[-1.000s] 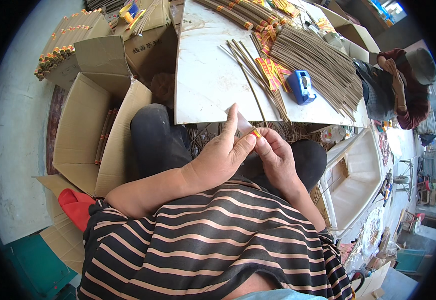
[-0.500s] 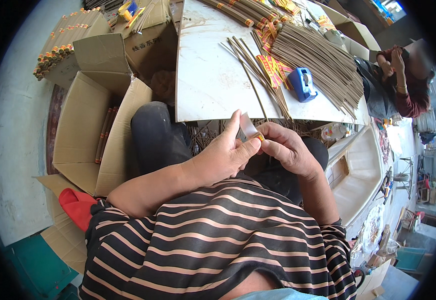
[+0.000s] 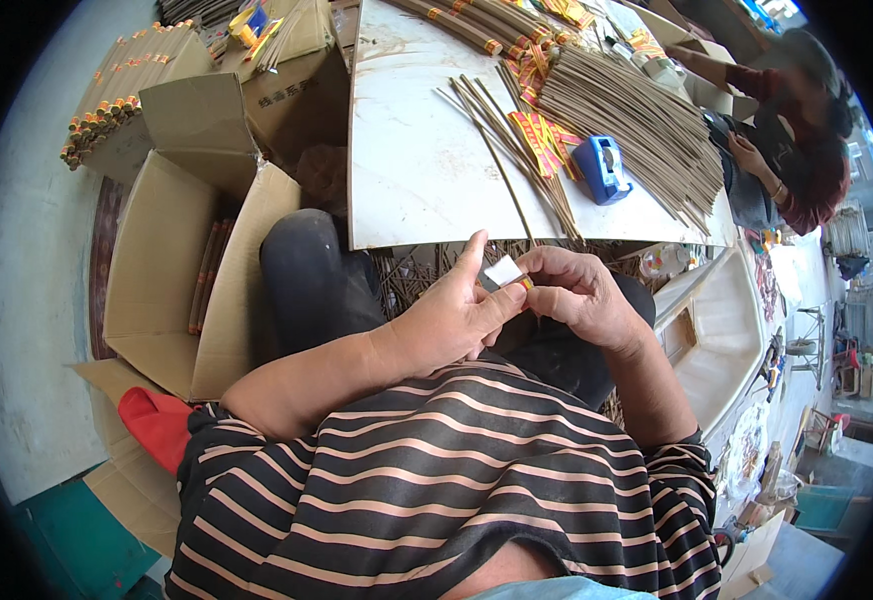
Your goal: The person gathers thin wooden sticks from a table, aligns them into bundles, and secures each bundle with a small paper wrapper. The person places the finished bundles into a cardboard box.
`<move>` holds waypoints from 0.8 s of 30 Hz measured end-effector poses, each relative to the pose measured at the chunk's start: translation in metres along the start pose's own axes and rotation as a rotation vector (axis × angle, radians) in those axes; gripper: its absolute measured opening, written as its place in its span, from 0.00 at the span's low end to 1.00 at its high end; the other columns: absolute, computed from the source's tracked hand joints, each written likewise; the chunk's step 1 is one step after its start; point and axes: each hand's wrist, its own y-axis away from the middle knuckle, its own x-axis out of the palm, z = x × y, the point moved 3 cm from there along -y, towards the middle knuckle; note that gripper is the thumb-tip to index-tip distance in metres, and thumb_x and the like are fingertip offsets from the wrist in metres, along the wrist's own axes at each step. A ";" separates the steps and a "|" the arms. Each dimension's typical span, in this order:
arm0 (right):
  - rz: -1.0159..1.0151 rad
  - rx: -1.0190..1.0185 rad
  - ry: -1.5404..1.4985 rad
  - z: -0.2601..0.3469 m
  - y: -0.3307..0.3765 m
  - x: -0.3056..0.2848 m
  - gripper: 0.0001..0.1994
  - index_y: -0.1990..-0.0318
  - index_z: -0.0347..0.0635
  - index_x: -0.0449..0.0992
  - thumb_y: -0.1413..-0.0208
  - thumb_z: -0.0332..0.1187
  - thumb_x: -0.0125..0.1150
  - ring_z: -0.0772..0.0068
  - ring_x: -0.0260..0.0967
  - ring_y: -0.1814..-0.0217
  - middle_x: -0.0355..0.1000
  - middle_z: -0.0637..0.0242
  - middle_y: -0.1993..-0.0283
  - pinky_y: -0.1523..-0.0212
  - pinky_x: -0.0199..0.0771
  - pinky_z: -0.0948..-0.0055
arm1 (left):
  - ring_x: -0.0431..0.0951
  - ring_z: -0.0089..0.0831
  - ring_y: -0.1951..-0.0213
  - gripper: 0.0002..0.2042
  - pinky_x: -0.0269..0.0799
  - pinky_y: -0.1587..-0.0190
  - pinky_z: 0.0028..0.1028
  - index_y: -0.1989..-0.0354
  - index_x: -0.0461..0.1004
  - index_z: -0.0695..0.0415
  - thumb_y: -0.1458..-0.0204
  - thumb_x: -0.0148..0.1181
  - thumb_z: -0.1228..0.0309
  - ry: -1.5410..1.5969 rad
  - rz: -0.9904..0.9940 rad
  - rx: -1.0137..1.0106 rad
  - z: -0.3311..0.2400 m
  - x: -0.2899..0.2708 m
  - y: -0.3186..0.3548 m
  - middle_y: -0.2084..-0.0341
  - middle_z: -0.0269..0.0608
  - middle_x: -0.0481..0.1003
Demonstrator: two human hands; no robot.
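Note:
A small paper label (image 3: 503, 270), white on its back with a red and yellow edge, is between my hands just off the table's near edge. My left hand (image 3: 447, 315) presses it with the thumb, its index finger pointing up. The fingertips of my right hand (image 3: 582, 302) pinch the label's other end. Whatever lies inside the label is hidden by my fingers. On the table beyond are a few loose brown incense sticks (image 3: 497, 140), red and yellow labels (image 3: 540, 140) and a blue tape dispenser (image 3: 603, 172). A wide heap of incense sticks (image 3: 637, 125) lies to their right.
An open cardboard box (image 3: 137, 270) holding several wrapped bundles (image 3: 212, 275) stands at my left. Banded incense bundles (image 3: 122, 85) are stacked farther back. The table (image 3: 407, 180) has its edge before my knees. A white tub (image 3: 717, 340) and a co-worker (image 3: 802, 130) are at right.
The label's pale end has folded down from standing upright between my hands. My hands stay nearly in place. The co-worker has raised their head, and one arm now reaches toward a box.

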 end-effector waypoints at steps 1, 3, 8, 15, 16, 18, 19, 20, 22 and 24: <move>0.003 -0.020 0.013 0.001 0.000 -0.001 0.11 0.59 0.33 0.72 0.47 0.31 0.57 0.84 0.63 0.66 0.68 0.72 0.68 0.65 0.65 0.82 | 0.62 0.17 0.83 0.40 0.62 0.79 0.15 0.37 0.22 0.65 0.41 0.43 0.55 0.010 -0.001 0.008 -0.001 0.000 0.000 0.81 0.36 0.64; 0.011 -0.061 0.040 0.001 0.000 -0.002 0.11 0.60 0.33 0.73 0.46 0.32 0.58 0.83 0.63 0.66 0.69 0.71 0.67 0.64 0.65 0.82 | 0.62 0.17 0.83 0.41 0.61 0.80 0.15 0.37 0.23 0.64 0.42 0.44 0.55 -0.014 -0.002 0.004 -0.001 -0.001 0.001 0.81 0.36 0.65; -0.006 -0.185 0.198 0.007 0.000 -0.004 0.12 0.61 0.35 0.75 0.47 0.35 0.59 0.77 0.66 0.64 0.70 0.66 0.66 0.62 0.67 0.78 | 0.62 0.17 0.82 0.40 0.62 0.79 0.16 0.36 0.24 0.64 0.42 0.45 0.56 0.017 0.030 0.015 0.000 -0.001 0.000 0.80 0.38 0.65; -0.039 -0.262 0.363 0.018 0.004 -0.004 0.11 0.64 0.34 0.76 0.48 0.33 0.61 0.73 0.68 0.62 0.71 0.63 0.65 0.61 0.68 0.76 | 0.62 0.18 0.81 0.37 0.62 0.77 0.16 0.36 0.25 0.64 0.40 0.43 0.58 0.092 0.108 0.041 0.000 0.000 0.000 0.79 0.38 0.65; -0.032 -0.254 0.354 0.018 0.004 -0.004 0.10 0.64 0.34 0.76 0.49 0.33 0.61 0.73 0.68 0.62 0.71 0.63 0.65 0.61 0.68 0.76 | 0.62 0.18 0.81 0.37 0.62 0.77 0.16 0.36 0.25 0.63 0.40 0.43 0.59 0.089 0.120 0.043 -0.001 0.000 0.001 0.79 0.38 0.65; -0.019 -0.237 0.337 0.018 0.004 -0.005 0.10 0.64 0.34 0.76 0.49 0.32 0.61 0.73 0.67 0.62 0.71 0.63 0.65 0.61 0.68 0.76 | 0.62 0.18 0.80 0.36 0.63 0.77 0.16 0.36 0.26 0.63 0.40 0.43 0.59 0.106 0.129 0.033 0.000 0.000 0.000 0.78 0.38 0.65; -0.007 -0.237 0.338 0.018 0.003 -0.006 0.09 0.65 0.34 0.76 0.49 0.32 0.61 0.73 0.67 0.62 0.71 0.63 0.66 0.61 0.68 0.75 | 0.62 0.18 0.80 0.36 0.63 0.77 0.16 0.36 0.26 0.63 0.40 0.43 0.59 0.115 0.134 0.029 0.000 0.001 0.000 0.78 0.38 0.65; 0.006 -0.237 0.340 0.018 0.003 -0.007 0.09 0.65 0.34 0.76 0.49 0.31 0.62 0.73 0.67 0.63 0.71 0.63 0.66 0.61 0.68 0.75 | 0.62 0.18 0.80 0.36 0.63 0.76 0.16 0.36 0.26 0.62 0.40 0.43 0.60 0.125 0.134 0.025 0.000 0.001 0.000 0.78 0.39 0.65; 0.012 -0.265 0.351 0.018 0.003 -0.007 0.08 0.65 0.35 0.76 0.50 0.31 0.62 0.73 0.67 0.63 0.70 0.63 0.66 0.62 0.68 0.75 | 0.63 0.18 0.80 0.35 0.63 0.76 0.16 0.35 0.26 0.61 0.40 0.43 0.61 0.148 0.134 0.018 -0.001 0.001 0.000 0.77 0.39 0.65; 0.000 -0.323 0.370 0.017 0.003 -0.007 0.08 0.65 0.36 0.76 0.50 0.30 0.62 0.73 0.67 0.63 0.70 0.63 0.65 0.62 0.67 0.76 | 0.63 0.19 0.80 0.35 0.63 0.76 0.17 0.35 0.27 0.60 0.40 0.43 0.62 0.171 0.132 -0.010 -0.003 0.000 0.001 0.77 0.41 0.66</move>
